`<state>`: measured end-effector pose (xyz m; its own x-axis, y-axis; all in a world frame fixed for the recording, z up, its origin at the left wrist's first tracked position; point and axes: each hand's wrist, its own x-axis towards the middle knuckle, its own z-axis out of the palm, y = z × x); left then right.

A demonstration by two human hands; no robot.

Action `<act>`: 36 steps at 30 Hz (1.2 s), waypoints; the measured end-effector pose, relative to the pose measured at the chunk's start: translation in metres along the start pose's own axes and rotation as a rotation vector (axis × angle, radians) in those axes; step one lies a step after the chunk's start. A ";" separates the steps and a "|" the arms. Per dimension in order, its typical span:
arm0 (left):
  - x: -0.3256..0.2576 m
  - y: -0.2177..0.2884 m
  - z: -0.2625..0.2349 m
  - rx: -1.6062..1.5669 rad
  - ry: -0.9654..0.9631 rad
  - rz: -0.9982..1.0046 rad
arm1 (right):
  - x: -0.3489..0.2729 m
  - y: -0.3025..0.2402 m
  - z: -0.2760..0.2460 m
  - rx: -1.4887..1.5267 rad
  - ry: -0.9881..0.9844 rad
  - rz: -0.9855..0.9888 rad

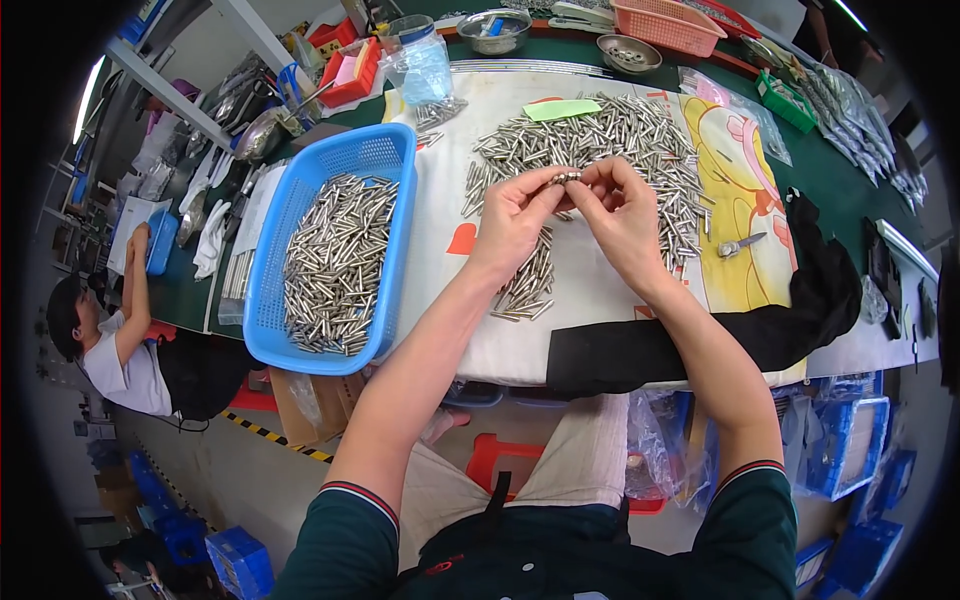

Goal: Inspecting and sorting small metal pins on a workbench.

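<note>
My left hand (508,222) and my right hand (622,222) meet above a white sheet on the table. Their fingertips pinch together on small shiny metal pins (566,178), partly hidden by the fingers; how many, I cannot tell. Behind and around the hands spreads a large pile of similar metal pins (640,140). A smaller heap (530,285) lies below, between my wrists. On top of the pile rests a light green slip (562,109). To the left stands a blue plastic basket (405,230), with many more pins (335,265) in it.
A small knife (742,243) lies right of the pile. Black cloth (700,345) stretches along the table's front edge. Metal bowls (495,32), an orange basket (668,28) and a red bin (350,75) stand at the back. A co-worker (130,360) sits at far left.
</note>
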<state>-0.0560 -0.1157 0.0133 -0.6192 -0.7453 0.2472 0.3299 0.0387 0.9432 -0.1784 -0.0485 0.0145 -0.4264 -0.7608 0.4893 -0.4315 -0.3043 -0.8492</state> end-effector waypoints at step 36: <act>0.001 0.003 -0.018 -0.679 -0.149 -0.637 | 0.012 0.002 -0.012 0.147 -0.209 0.357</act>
<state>-0.0429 -0.1287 0.0120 -0.8952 -0.3981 -0.2001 0.2138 -0.7779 0.5910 -0.1938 -0.0515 0.0205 -0.3521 -0.9280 0.1218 -0.1615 -0.0679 -0.9845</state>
